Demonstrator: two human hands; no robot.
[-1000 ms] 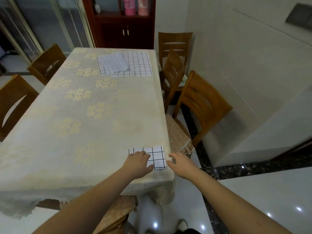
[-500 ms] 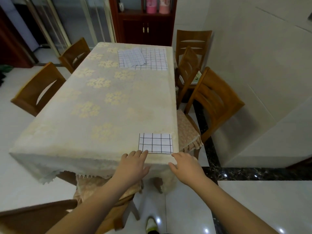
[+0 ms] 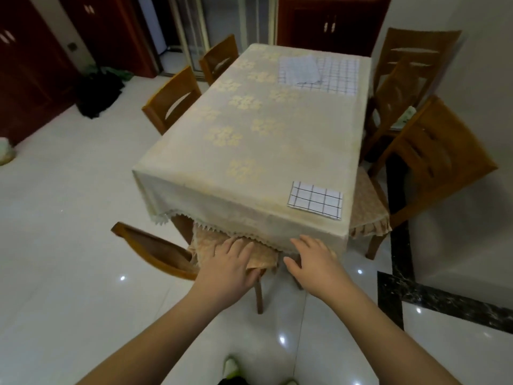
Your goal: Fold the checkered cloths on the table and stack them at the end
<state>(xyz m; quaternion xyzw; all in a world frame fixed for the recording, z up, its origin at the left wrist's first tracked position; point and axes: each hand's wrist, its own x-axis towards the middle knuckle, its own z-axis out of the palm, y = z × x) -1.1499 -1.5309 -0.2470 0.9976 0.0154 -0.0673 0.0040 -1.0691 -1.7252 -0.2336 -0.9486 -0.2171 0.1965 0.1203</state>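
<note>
A small folded checkered cloth [image 3: 315, 199] lies flat on the near right corner of the table [image 3: 258, 151]. At the far right end lie two more checkered cloths: a wide-grid one spread out [image 3: 340, 77] and a fine-grid one [image 3: 299, 70] overlapping its left part. My left hand [image 3: 227, 266] and my right hand [image 3: 313, 262] hover below the table's near edge, off the tabletop, palms down, fingers spread, holding nothing.
The table wears a cream floral tablecloth. Wooden chairs stand around it: one tucked under the near end [image 3: 155, 251], two on the left [image 3: 172, 100], two on the right [image 3: 433, 162]. A dark cabinet [image 3: 327, 23] stands beyond the far end. Glossy white floor lies all around.
The view has pulled back from the table and swung left. Both hands have left the folded cloth and dropped below the table's near edge. The folded cloth stays put.
</note>
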